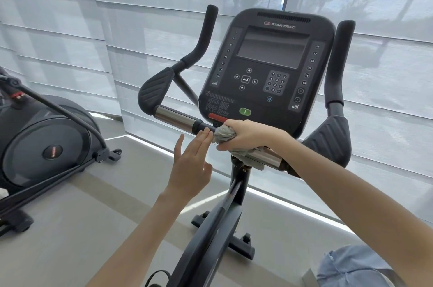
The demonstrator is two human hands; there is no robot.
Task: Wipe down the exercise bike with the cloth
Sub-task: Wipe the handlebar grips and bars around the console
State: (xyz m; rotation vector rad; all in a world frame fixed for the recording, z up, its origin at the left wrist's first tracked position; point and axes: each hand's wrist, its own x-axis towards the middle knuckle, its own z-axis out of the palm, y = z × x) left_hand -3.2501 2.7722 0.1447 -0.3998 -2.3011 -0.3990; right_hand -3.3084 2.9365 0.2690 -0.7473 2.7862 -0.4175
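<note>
The exercise bike (269,61) stands in front of me, its black console facing me and a handlebar (174,117) with metal sensor sleeves running across below it. My right hand (243,133) grips a grey cloth (221,136) wrapped around the middle of the handlebar, just under the console. Part of the cloth hangs below the bar. My left hand (191,169) is held flat with straight fingers, its fingertips touching the bar and the edge of the cloth. It holds nothing.
Another exercise machine (44,143) stands on the floor at the left. Sheer window blinds (70,52) close off the space behind the bike. The bike's frame (210,228) and base feet run down toward me. Pale blue fabric (353,268) shows at bottom right.
</note>
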